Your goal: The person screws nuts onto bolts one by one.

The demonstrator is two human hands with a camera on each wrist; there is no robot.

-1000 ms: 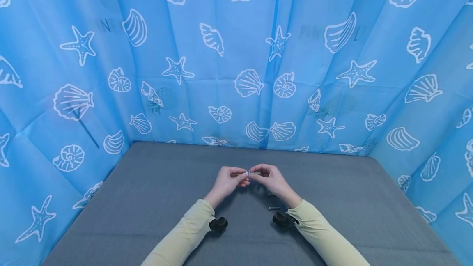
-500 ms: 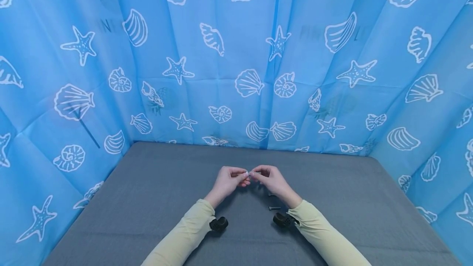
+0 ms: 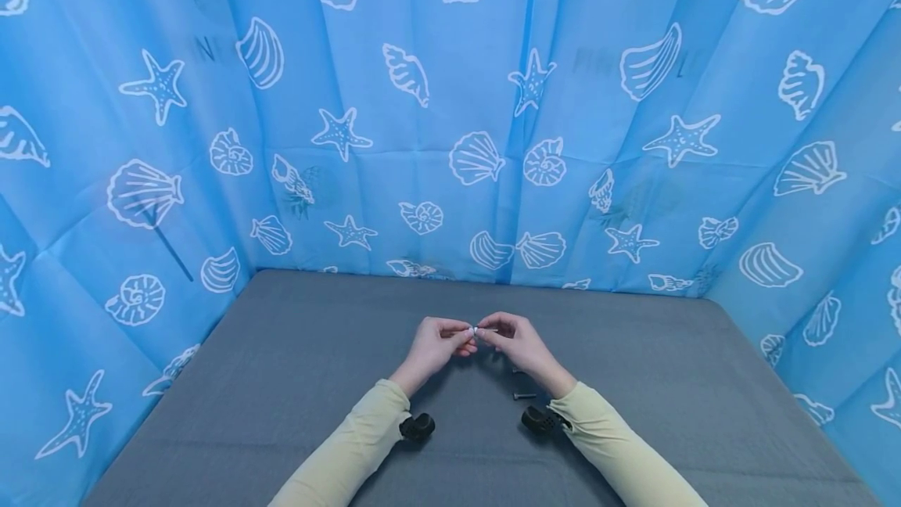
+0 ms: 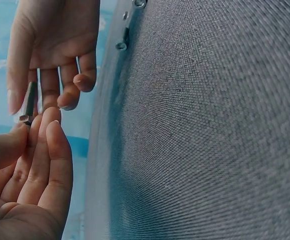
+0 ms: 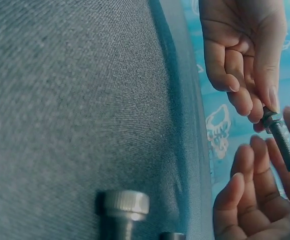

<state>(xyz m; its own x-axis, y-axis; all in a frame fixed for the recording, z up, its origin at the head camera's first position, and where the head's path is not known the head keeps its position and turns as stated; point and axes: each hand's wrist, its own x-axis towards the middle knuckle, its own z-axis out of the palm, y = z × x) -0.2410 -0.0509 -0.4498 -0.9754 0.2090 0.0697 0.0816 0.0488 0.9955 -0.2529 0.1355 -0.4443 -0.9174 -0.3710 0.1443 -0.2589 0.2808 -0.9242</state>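
Note:
My left hand [image 3: 436,346] pinches one end of a metal bolt [image 5: 283,147] between thumb and forefinger. A hex nut [image 5: 273,123] sits around the bolt close to those fingertips, and the bare thread points toward my right hand [image 3: 512,339]. In the right wrist view, the right thumb stands a little off the thread, with the forefinger along its other side. The left wrist view also has the right thumb apart from the bolt; its other fingers are loosely bent. Whatever part of the bolt lies inside the left pinch is hidden.
Two more bolts lie on the grey cloth-covered table [image 3: 338,382]: one bolt [image 3: 524,396] near the right wrist, another bolt [image 3: 518,371] partly behind that hand. Black wrist cameras hang under both sleeves. A blue shell-patterned curtain [image 3: 436,116] surrounds the table's back and sides.
The right fingertips have shifted slightly around the nut, closing in half a second ago and lifting a little now. My left hand has stayed in place, gripping the bolt.

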